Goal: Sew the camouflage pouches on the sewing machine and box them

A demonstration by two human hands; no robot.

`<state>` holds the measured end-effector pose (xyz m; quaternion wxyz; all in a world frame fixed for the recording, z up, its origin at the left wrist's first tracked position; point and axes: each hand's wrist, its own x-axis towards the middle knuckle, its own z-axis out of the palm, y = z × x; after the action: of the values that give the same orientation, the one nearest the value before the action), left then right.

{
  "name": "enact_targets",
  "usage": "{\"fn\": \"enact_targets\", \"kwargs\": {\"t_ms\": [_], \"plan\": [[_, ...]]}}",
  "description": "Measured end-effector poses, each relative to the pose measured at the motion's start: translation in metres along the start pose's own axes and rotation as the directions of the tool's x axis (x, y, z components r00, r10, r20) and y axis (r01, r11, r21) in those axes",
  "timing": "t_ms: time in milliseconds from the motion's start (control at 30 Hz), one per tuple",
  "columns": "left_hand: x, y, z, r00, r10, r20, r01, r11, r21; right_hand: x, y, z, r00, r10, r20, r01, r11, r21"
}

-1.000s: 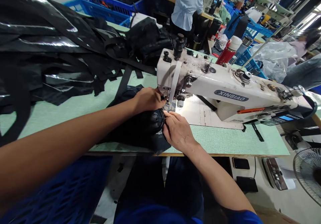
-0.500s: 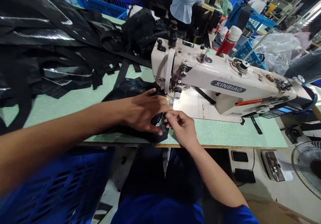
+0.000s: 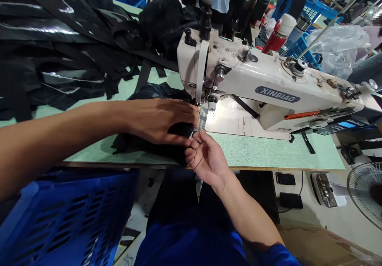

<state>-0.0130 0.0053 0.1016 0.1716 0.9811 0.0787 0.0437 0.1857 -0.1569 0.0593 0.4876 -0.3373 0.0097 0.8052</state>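
Note:
A piece of black fabric [image 3: 146,148] lies bunched on the green tabletop, left of the sewing machine [image 3: 238,73] and in front of its needle. Over it arches my left hand [image 3: 161,119], its fingers close beside the lit needle area and its thumb pointing towards the other hand. The fingers and thumb close round a fold of the fabric. My right hand [image 3: 209,158] is turned palm up at the fabric's right edge. Its curled fingers meet that edge near my left thumb; the exact grip is partly hidden.
Black straps and shiny black pieces [image 3: 59,55] heap up on the left. Below the table edge stands a blue crate [image 3: 68,218]. A red flask [image 3: 276,35] is behind the machine, a black tool [image 3: 308,143] lies at the right, and a fan [image 3: 367,194] stands far right.
My right hand has rolled from a knuckles-up pinch to palm up. My left hand's fingers have drawn closer together over the fabric. The camera view has shifted slightly.

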Motion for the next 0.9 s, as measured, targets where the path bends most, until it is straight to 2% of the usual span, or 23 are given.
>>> {"fn": "enact_targets", "kwargs": {"t_ms": [100, 167, 233, 267, 300, 333, 367, 400, 433, 467, 500, 567, 700, 900], "plan": [[-0.017, -0.009, 0.007, 0.999, 0.05, 0.004, -0.05, 0.999, -0.001, -0.008, 0.007, -0.006, 1.0, -0.012, 0.013, 0.012, 0.999, 0.041], [-0.026, -0.016, 0.013, 0.999, 0.05, -0.009, -0.05, 0.999, 0.003, -0.013, 0.011, -0.013, 0.998, -0.047, 0.033, 0.048, 0.999, -0.02], [-0.028, -0.021, 0.019, 1.0, 0.029, -0.004, -0.028, 0.998, 0.047, -0.02, 0.015, -0.022, 0.994, -0.097, 0.044, 0.105, 0.968, -0.228], [-0.027, -0.023, 0.021, 1.0, 0.014, -0.001, -0.014, 0.997, 0.081, -0.023, 0.018, -0.027, 0.988, -0.146, 0.043, 0.151, 0.907, -0.393], [-0.026, -0.024, 0.022, 1.0, -0.004, 0.005, 0.003, 0.993, 0.115, -0.026, 0.02, -0.032, 0.973, -0.224, 0.047, 0.209, 0.788, -0.579], [-0.023, -0.024, 0.023, 1.0, -0.021, 0.015, 0.019, 0.99, 0.142, -0.029, 0.021, -0.037, 0.942, -0.328, 0.069, 0.265, 0.604, -0.752], [-0.021, -0.023, 0.024, 0.999, -0.034, 0.027, 0.03, 0.987, 0.16, -0.032, 0.022, -0.042, 0.89, -0.44, 0.121, 0.303, 0.373, -0.877], [-0.019, -0.022, 0.026, 0.998, -0.041, 0.036, 0.034, 0.985, 0.17, -0.034, 0.023, -0.047, 0.824, -0.53, 0.2, 0.316, 0.137, -0.939], [-0.018, -0.021, 0.027, 0.998, -0.041, 0.04, 0.034, 0.984, 0.174, -0.034, 0.023, -0.051, 0.759, -0.584, 0.287, 0.313, -0.06, -0.948], [-0.017, -0.019, 0.03, 0.999, -0.042, 0.034, 0.036, 0.984, 0.175, -0.034, 0.022, -0.054, 0.709, -0.605, 0.362, 0.307, -0.198, -0.931], [-0.018, -0.018, 0.033, 0.999, -0.044, 0.013, 0.041, 0.984, 0.174, -0.033, 0.021, -0.057, 0.677, -0.608, 0.414, 0.305, -0.281, -0.91], [-0.021, -0.017, 0.041, 0.997, -0.065, -0.051, 0.072, 0.984, 0.164, -0.029, 0.017, -0.059, 0.664, -0.599, 0.448, 0.3, -0.335, -0.893], [-0.028, -0.019, 0.055, 0.987, -0.094, -0.127, 0.108, 0.988, 0.107, -0.019, 0.011, -0.052, 0.701, -0.579, 0.417, 0.224, -0.377, -0.899], [-0.029, -0.023, 0.058, 0.983, -0.123, -0.137, 0.138, 0.984, 0.113, -0.003, 0.015, -0.039, 0.716, -0.519, 0.466, 0.086, -0.597, -0.798]]}}
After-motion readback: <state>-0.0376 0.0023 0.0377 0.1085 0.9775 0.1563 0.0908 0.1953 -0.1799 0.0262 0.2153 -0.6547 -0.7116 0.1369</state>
